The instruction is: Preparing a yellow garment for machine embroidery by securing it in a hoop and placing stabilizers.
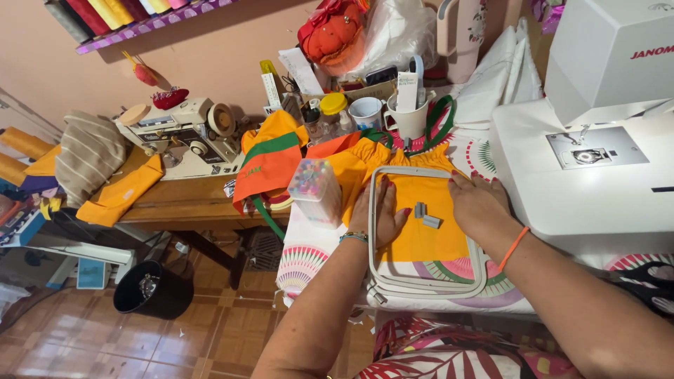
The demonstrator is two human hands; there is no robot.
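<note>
Both my hands lie flat and open on the orange cloth, left hand over the hoop's left rail, right hand at its right edge, neither gripping. My left palm hides that rail. Two small grey clips sit between them. Hoop's long axis runs toward me; sewing machine crowds the right, pin box the left

**What the view withheld**

The white sewing machine was cut off by the top and right edges. The left hand covered the hoop's left rim. Two small grey pieces were perhaps magnets, too small to tell.
</note>
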